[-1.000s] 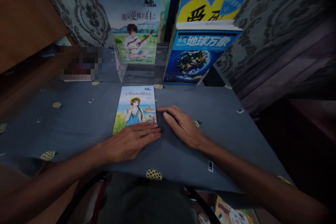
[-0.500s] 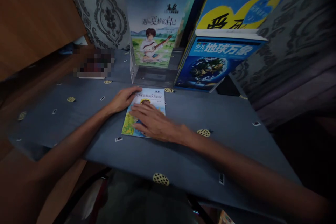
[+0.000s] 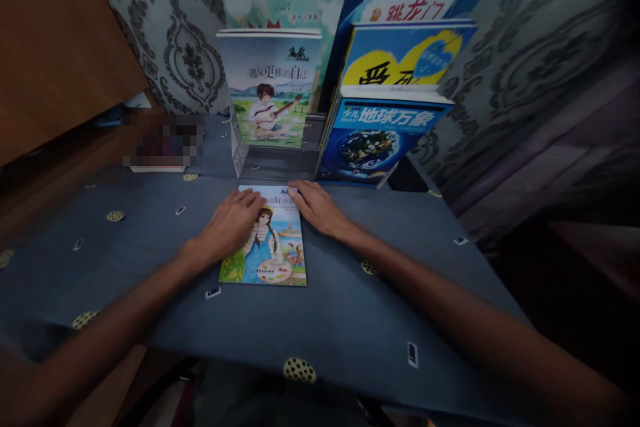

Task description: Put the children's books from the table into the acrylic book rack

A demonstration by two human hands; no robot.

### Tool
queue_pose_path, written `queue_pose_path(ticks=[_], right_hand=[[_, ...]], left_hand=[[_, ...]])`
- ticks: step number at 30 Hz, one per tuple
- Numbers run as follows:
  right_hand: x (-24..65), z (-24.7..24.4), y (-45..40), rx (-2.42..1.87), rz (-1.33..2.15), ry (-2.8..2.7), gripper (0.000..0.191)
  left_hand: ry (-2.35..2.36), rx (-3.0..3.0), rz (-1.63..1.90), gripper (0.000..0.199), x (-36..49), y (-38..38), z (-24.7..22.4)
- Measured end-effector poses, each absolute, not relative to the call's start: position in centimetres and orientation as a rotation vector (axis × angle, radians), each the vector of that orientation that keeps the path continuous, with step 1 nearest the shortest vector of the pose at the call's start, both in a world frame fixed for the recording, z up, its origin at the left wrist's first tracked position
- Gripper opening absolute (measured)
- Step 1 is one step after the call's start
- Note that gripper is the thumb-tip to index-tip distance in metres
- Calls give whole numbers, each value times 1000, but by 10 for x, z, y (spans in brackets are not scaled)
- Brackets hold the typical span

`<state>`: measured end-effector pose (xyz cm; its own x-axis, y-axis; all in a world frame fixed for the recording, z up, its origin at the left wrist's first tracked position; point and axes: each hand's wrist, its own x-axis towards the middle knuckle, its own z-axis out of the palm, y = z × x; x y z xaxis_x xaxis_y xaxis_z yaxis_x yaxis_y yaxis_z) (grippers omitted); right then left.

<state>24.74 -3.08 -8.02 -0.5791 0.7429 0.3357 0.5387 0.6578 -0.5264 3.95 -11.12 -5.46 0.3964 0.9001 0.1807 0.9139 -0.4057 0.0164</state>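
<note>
A thin book (image 3: 273, 247) with a drawn girl in a blue dress on its cover lies flat on the dark cloth-covered table (image 3: 350, 320). My left hand (image 3: 235, 223) rests over the book's upper left part, its fingers extended and covering some of the title. At the upper right corner and edge of the book is my right hand (image 3: 320, 207), fingers stretched out and fingertips touching the cover. Neither hand is wrapped round anything. Directly behind the book stands a clear rack (image 3: 280, 163) with a guitar-cover book (image 3: 275, 93) upright in it.
Upright at the back right are a blue globe-cover book (image 3: 370, 143), a yellow and blue book (image 3: 400, 57) and taller picture books. A blurred-out book (image 3: 160, 169) lies at the back left. Patterned wallpaper and a wooden panel (image 3: 60, 33) border the table.
My right hand has moved off the middle of the cover to its upper right edge, uncovering the drawn girl. My left hand now lies further over the cover. The camera view has shifted.
</note>
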Motion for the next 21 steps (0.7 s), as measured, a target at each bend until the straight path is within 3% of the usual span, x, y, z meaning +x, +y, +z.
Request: queue_pose_path(ticks=[6,13,21], right_hand=[[255,-89,-16,-956,559,-2253,47],[261,-79,-19,-939,857,-2046,53],[261,-79,-22,-946,878,-2005,46]], left_hand=[[-1245,-2749,-170,30,90,-140,-50],[-1596,-2516,114,23,78,-149,-27],[-1921,-2288,307,30,100,-131,-18]])
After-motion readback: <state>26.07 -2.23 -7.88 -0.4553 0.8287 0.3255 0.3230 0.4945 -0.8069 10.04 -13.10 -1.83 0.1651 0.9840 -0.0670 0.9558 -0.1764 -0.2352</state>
